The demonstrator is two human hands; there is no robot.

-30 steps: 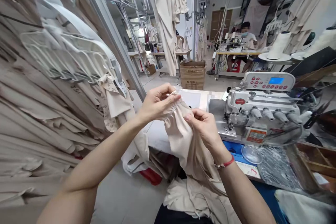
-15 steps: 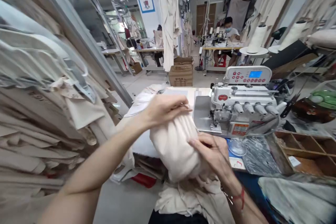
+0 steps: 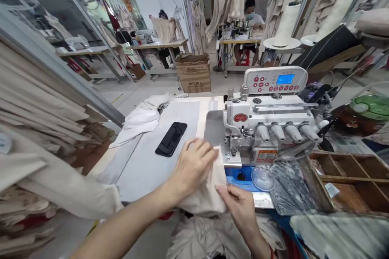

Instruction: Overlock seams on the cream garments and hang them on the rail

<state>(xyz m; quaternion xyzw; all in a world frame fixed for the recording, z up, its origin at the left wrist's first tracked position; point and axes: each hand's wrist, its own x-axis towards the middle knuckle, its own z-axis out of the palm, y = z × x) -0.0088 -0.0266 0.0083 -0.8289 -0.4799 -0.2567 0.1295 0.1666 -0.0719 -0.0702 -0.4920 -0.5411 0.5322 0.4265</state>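
A cream piece of fabric (image 3: pixel 202 198) is stretched between my hands, just in front of the white overlock sewing machine (image 3: pixel 270 119). My left hand (image 3: pixel 194 164) is closed on its upper edge, close to the machine's metal plate (image 3: pixel 214 129). Lower down, my right hand (image 3: pixel 240 204) pinches the right edge between thumb and fingers. More of the cloth hangs in folds below, over my lap. To the left of my left hand a black phone (image 3: pixel 171 139) lies on the grey table surface (image 3: pixel 152 162).
White bunched cloth (image 3: pixel 139 119) lies on the table's left. At right are a clear round dish (image 3: pixel 263 178) and a wooden compartment tray (image 3: pixel 349 182). Beige garments (image 3: pixel 36 89) hang at left. A cardboard box (image 3: pixel 193 73) and people at other machines are beyond.
My hands and the fabric have come down toward the table, the left hand lowering most. The view has shifted, and the phone, covered before, now shows.
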